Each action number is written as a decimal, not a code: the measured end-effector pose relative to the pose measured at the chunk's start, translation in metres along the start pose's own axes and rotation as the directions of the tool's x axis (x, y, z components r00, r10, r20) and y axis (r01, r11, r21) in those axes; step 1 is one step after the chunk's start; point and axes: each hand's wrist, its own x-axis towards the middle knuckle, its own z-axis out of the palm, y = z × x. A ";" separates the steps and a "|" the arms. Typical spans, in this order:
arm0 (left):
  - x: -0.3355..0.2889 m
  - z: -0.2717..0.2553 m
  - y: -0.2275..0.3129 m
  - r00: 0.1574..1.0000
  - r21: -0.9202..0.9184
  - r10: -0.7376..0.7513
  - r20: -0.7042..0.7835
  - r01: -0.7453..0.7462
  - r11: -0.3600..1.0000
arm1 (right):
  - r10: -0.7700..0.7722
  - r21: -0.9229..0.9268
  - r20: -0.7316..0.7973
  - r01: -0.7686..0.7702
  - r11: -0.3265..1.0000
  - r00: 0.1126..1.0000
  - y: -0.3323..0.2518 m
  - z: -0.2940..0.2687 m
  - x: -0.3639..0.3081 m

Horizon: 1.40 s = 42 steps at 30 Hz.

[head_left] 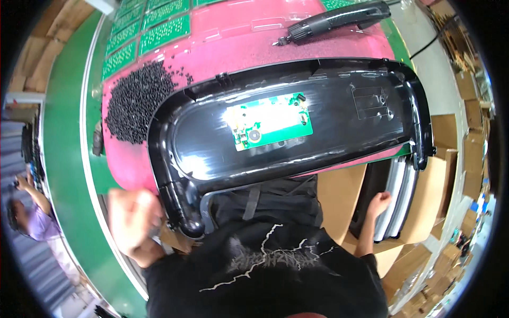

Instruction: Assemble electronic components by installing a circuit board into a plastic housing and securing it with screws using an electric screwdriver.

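Head view: glossy black curved plastic housing (pixel 339 114) is lying on pink-covered table (pixel 233 55), green rectangular circuit board (pixel 271 123) inside. Blurred left hand (pixel 135 218) is hanging beside housing, right hand (pixel 378 204) over brown cardboard box (pixel 430 199); can't tell either grip.

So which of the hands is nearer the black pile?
Left. The left hand is below the black pile in the picture; the right hand is well to its right, by the carton.
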 end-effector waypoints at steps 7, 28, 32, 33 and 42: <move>-0.042 0.035 -0.057 0.966 -0.666 -0.193 0.172 0.259 0.699 | 0.278 -0.728 -0.003 -0.193 0.658 0.961 -0.011 0.031 -0.015; -0.039 -0.054 -0.070 0.629 -0.622 -0.010 -0.777 -0.766 0.160 | 0.346 -0.322 0.388 -0.226 0.919 0.854 -0.010 0.072 -0.053; -0.038 -0.081 -0.093 0.612 -0.602 -0.009 -0.791 -0.775 0.194 | 0.316 -0.303 0.413 -0.198 0.932 0.854 -0.010 0.066 -0.052; -0.042 -0.093 -0.105 0.583 -0.598 -0.133 -0.801 -0.782 0.174 | 0.289 -0.299 0.432 -0.167 0.940 0.854 -0.016 0.068 -0.051; -0.029 -0.161 -0.233 0.613 -0.634 -0.181 -0.769 -0.768 0.094 | 0.099 -0.237 0.463 0.016 0.971 0.881 -0.033 0.019 -0.042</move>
